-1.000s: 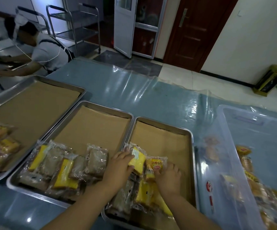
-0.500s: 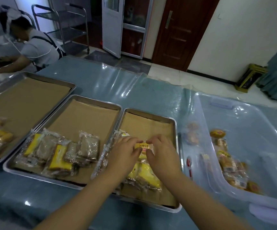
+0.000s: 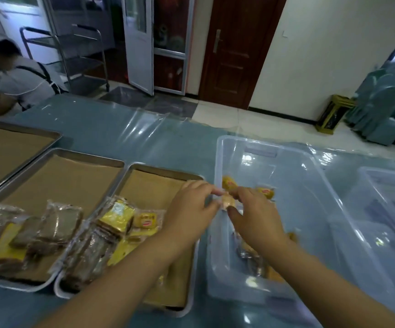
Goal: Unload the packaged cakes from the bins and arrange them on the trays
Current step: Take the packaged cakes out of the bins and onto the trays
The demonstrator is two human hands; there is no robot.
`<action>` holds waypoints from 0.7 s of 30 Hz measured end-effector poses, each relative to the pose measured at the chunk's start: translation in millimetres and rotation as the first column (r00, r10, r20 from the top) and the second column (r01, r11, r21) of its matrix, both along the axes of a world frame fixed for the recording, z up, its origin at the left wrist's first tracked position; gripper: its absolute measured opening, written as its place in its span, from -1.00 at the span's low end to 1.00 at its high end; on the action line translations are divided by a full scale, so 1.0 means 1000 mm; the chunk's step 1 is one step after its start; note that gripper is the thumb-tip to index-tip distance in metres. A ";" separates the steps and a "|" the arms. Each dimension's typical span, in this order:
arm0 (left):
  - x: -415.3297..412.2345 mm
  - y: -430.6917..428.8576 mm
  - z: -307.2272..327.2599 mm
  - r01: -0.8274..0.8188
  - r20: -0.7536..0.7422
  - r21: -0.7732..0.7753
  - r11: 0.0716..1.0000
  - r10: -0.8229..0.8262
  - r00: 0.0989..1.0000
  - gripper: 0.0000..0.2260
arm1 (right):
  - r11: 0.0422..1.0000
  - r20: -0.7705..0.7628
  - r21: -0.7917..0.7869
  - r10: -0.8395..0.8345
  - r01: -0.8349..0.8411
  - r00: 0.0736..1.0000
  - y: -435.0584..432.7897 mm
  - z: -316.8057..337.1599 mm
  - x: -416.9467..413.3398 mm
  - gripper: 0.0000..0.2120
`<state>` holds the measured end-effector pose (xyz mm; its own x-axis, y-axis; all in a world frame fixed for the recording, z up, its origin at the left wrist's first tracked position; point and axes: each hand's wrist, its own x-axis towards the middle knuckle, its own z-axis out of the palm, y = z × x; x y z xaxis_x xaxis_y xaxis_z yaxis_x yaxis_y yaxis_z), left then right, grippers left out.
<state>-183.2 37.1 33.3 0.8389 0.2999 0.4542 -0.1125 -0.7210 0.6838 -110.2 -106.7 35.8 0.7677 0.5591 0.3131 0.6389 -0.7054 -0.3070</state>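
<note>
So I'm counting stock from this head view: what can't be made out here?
- Cakes left in the clear bin: the right hand and forearm cover most.
- Item between both hands: motion-blurred; the left hand hides its side.
- Leftmost tray: cut off by the frame edge.
- Second bin: cut off at right.

We see soft, dim indoor light with white glare streaks on the plastic sheet (image 3: 142,131) and clear bin (image 3: 310,185); our hands (image 3: 191,207) are motion-blurred, and the wide lens bends the door (image 3: 236,50) and edges
</note>
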 end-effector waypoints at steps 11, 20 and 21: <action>0.060 -0.050 -0.011 0.150 -0.261 0.393 0.907 -0.047 0.964 -0.72 | 0.502 -0.214 -0.846 -0.015 -0.178 0.977 -0.076 -0.074 0.116 -0.60; 0.059 -0.049 -0.013 0.133 -0.284 0.352 0.926 -0.030 0.958 -0.74 | 0.311 -0.285 -0.891 0.183 -0.330 0.941 -0.049 -0.132 0.097 -0.43; 0.060 -0.048 -0.014 0.136 -0.286 0.346 0.928 -0.034 0.958 -0.74 | 0.375 -0.303 -0.853 0.210 -0.363 0.930 -0.046 -0.135 0.094 -0.45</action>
